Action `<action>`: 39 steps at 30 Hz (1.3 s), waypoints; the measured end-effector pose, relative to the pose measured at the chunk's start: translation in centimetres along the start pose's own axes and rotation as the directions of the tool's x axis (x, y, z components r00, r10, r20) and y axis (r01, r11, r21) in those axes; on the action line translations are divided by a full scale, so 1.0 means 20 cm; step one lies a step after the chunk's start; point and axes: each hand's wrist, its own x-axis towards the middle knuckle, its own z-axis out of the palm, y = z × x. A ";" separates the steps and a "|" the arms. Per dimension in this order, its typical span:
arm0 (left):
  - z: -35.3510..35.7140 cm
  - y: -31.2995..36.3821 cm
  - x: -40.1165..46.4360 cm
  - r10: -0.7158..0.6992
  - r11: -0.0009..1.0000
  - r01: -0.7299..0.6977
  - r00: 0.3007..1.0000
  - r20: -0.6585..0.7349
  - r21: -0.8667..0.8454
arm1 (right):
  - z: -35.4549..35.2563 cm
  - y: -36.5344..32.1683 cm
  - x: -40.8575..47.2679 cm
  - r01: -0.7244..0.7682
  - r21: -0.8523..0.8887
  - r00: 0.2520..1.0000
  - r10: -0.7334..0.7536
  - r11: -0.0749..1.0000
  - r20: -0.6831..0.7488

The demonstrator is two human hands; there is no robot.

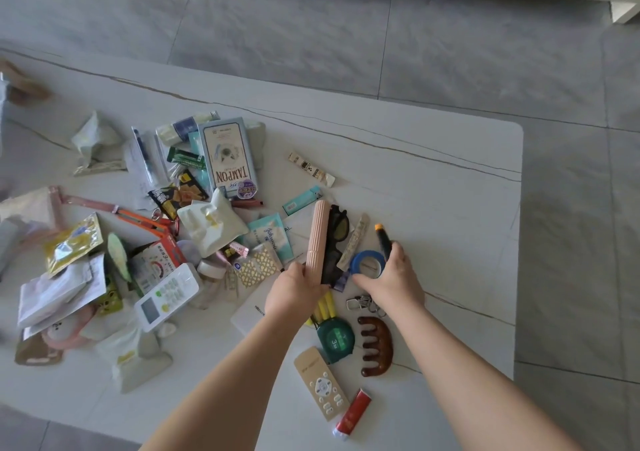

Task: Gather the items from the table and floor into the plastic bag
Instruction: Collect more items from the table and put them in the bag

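- Your left hand [294, 291], at lower centre of the frame, has its fingers curled round the lower end of a ribbed pink case [318, 239], which stands tilted upward from your grip.
- Just beside that case, a pair of black glasses [335, 242] with greenish lenses lies against it; you cannot tell whether your fingers also hold them.
- Your right hand [391, 277] reaches over a blue roll of tape [367, 264], thumb at its near side and fingers curved over the far side, also touching a black pen with an orange cap [383, 241].
- The white table [450, 187] fills the middle of the frame, its rounded corner at right.
- A heap of packets sits left of centre: a box printed TAMPON [229, 156], a white remote [168, 295], a yellow foil sachet [71, 242].
- Near your forearms, low in the frame, lie a green tape measure [336, 339], a brown claw clip [377, 345], a beige remote [320, 383] and a red tube [353, 414].
- The grey tiled floor [311, 35] spans the top of the frame.
- At the far left edge, something pale and blurred may be the bag; you cannot tell.
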 end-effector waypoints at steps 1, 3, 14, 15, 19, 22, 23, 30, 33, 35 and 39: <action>-0.01 0.00 -0.01 -0.010 1.000 0.010 1.000 0.004 -0.025 | -0.01 -0.01 0.00 -0.026 0.031 0.999 0.025 0.999 0.026; -0.02 0.00 -0.04 -0.034 0.994 0.037 0.999 0.023 -0.101 | -0.03 -0.04 0.00 -0.111 0.074 0.989 0.104 0.991 0.103; -0.04 -0.07 -0.16 -0.071 0.951 0.076 0.997 0.028 -0.300 | -0.02 -0.11 -0.12 -0.074 -0.182 0.980 0.105 0.980 0.167; -0.03 -0.08 -0.15 -0.074 0.951 0.078 0.997 0.026 -0.300 | 0.00 -0.10 -0.13 -0.061 -0.194 0.982 0.094 0.979 0.164; -0.01 -0.13 -0.16 -0.067 0.948 0.070 0.998 0.020 -0.309 | 0.03 -0.07 -0.16 -0.026 -0.102 0.984 0.044 0.994 0.174; -0.03 -0.15 -0.20 -0.076 0.937 0.073 0.997 0.004 -0.341 | 0.01 -0.05 -0.20 -0.016 0.082 0.982 0.000 0.996 0.188; -0.05 -0.15 -0.23 -0.080 0.934 0.076 0.997 0.002 -0.348 | -0.01 -0.06 -0.23 -0.024 0.176 0.979 -0.013 0.984 0.205; -0.32 -0.16 -0.53 -0.080 0.894 0.044 0.995 -0.061 -0.447 | -0.22 -0.31 -0.52 -0.056 0.587 0.898 -0.216 0.807 0.383; -0.49 -0.17 -0.71 -0.107 0.852 0.033 0.988 -0.113 -0.523 | -0.33 -0.47 -0.70 -0.031 0.648 0.854 -0.317 0.761 0.413; -0.60 -0.19 -0.85 -0.134 0.821 0.029 0.980 -0.144 -0.571 | -0.39 -0.57 -0.82 -0.025 0.680 0.811 -0.383 0.733 0.442; -0.81 -0.27 -1.13 -0.146 0.725 -0.031 0.970 -0.197 -0.688 | -0.49 -0.77 -1.09 0.066 0.667 0.737 -0.487 0.742 0.468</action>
